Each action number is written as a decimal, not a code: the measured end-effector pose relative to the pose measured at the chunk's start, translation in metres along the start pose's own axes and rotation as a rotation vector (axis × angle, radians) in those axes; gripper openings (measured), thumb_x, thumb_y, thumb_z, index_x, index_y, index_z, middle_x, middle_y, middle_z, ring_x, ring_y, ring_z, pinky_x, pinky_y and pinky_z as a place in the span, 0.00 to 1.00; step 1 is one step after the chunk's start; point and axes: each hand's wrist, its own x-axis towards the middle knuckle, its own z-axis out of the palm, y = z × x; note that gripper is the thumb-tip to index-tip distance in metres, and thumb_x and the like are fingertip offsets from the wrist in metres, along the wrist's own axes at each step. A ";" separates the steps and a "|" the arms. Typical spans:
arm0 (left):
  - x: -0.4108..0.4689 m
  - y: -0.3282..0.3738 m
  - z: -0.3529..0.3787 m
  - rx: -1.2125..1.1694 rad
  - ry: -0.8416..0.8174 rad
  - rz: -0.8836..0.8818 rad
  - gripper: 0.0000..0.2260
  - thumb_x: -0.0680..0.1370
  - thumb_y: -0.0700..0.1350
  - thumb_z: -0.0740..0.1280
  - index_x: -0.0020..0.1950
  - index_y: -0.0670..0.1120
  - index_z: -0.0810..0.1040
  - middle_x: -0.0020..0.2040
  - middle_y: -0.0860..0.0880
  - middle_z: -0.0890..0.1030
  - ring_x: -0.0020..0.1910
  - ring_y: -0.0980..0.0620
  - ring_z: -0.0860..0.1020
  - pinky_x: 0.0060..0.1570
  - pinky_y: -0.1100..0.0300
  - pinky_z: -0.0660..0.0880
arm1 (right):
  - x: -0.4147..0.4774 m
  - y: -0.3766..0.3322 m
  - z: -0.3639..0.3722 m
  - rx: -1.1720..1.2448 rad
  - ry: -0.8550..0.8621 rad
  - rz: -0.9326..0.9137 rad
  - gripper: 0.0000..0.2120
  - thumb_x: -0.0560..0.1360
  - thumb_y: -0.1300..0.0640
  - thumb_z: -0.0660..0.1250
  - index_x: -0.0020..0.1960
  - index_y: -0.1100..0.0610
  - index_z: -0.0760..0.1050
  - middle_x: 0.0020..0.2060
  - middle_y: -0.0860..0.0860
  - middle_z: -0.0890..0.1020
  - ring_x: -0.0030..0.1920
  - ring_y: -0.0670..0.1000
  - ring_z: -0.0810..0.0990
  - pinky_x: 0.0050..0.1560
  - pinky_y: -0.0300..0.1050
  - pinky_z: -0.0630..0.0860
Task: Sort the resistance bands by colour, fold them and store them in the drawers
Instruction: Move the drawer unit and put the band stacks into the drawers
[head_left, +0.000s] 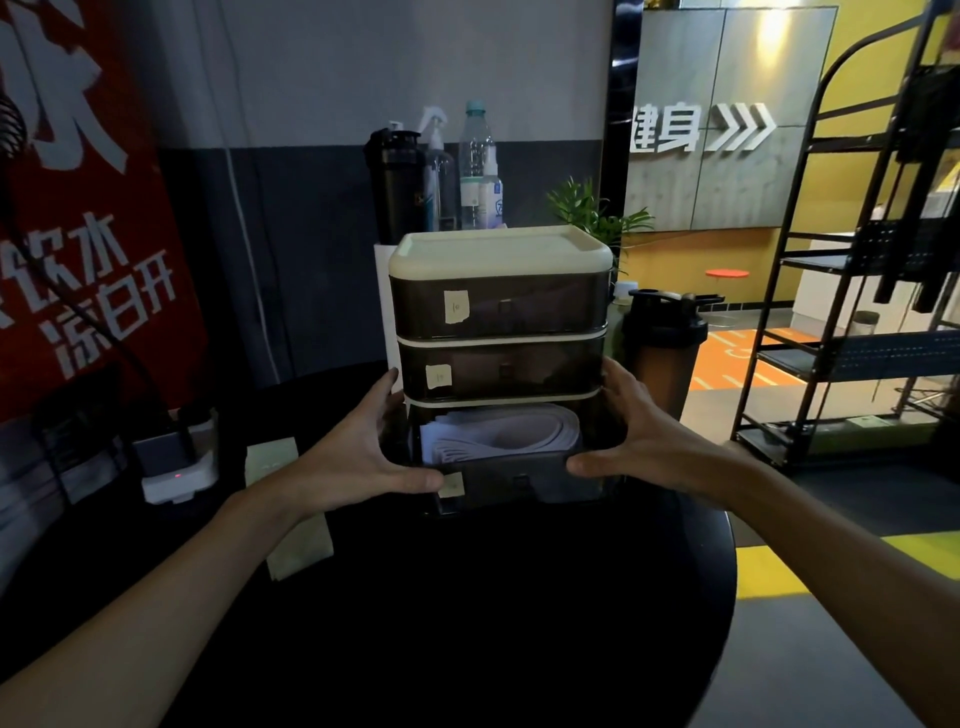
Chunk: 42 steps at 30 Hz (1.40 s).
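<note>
The drawers stand on a black table. The bottom drawer is pulled out — pale folded bands lie inside it. The left hand and the right hand are on its two sides, fingers straight and spread, thumbs flat on its front. A dark bottle stands just right of the drawers.

dim foreground, black table nearly lost in shadow, brighter warm light from the room at right, hot spot on the grey wall panel, cream drawer lid softly lit, wide-angle bending at edges, slightly soft overall
</note>
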 end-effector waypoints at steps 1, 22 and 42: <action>0.000 0.000 0.000 -0.001 0.002 0.002 0.69 0.52 0.66 0.83 0.82 0.54 0.43 0.77 0.56 0.63 0.76 0.60 0.60 0.73 0.64 0.58 | 0.000 -0.001 0.001 0.006 0.016 -0.001 0.62 0.55 0.47 0.80 0.78 0.42 0.43 0.75 0.43 0.52 0.75 0.48 0.56 0.74 0.50 0.60; 0.022 -0.011 0.000 0.073 0.195 0.045 0.53 0.54 0.69 0.79 0.76 0.57 0.64 0.65 0.59 0.77 0.64 0.60 0.76 0.66 0.59 0.72 | 0.024 0.023 0.024 0.108 0.234 -0.009 0.60 0.53 0.39 0.81 0.74 0.34 0.47 0.72 0.46 0.64 0.70 0.47 0.65 0.72 0.50 0.64; 0.044 -0.015 0.019 0.062 0.398 -0.010 0.29 0.69 0.48 0.79 0.63 0.54 0.66 0.55 0.55 0.79 0.56 0.56 0.79 0.60 0.53 0.77 | 0.053 0.037 0.038 0.116 0.448 0.064 0.39 0.51 0.29 0.76 0.56 0.28 0.59 0.62 0.45 0.75 0.66 0.52 0.71 0.66 0.58 0.72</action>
